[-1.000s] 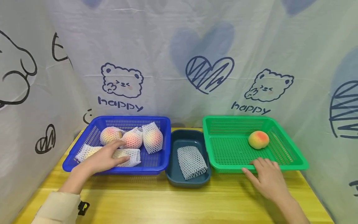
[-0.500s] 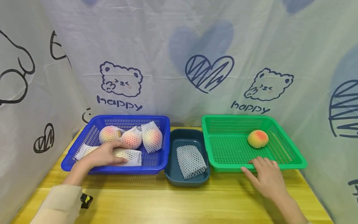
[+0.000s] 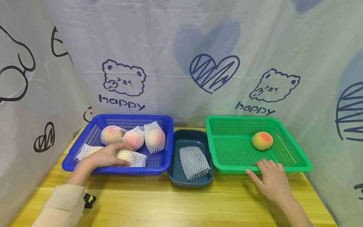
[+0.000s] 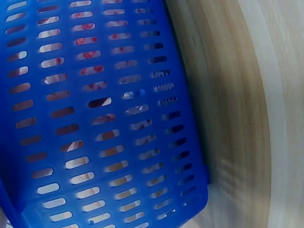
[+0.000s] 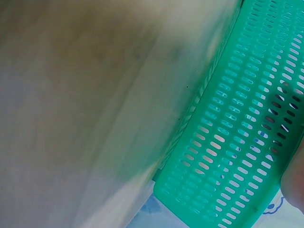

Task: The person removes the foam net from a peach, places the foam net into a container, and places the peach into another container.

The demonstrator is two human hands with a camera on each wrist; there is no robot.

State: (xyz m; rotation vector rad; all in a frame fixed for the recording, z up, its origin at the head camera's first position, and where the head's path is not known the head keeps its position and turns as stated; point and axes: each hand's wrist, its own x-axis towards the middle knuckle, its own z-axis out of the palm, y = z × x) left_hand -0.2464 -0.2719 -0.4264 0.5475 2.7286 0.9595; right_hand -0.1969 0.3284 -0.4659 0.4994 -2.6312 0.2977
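Note:
In the head view my left hand (image 3: 109,155) is inside the blue basket (image 3: 130,170), its fingers and thumb round a peach in a white foam net (image 3: 125,155). The net's loose end (image 3: 139,160) points right. Left of the hand lies another netted peach (image 3: 88,151), partly covered by it. Behind are three more netted ones, the nearest being a reddish netted peach (image 3: 134,138). My right hand (image 3: 272,181) rests with relaxed fingers over the front rim of the green basket (image 3: 235,169). A bare peach (image 3: 262,141) lies in that basket.
Between the baskets stands a dark teal tray (image 3: 190,184) with a foam net (image 3: 194,162) lying flat in it. The baskets stand on a yellow wood-grain table (image 3: 175,206), against a printed cloth (image 3: 170,63). The blue basket's perforated wall (image 4: 104,109) fills much of the left wrist view.
The left hand's fingers have closed in round the netted peach, and its net end has shifted a little right. The right hand has stayed at the green rim.

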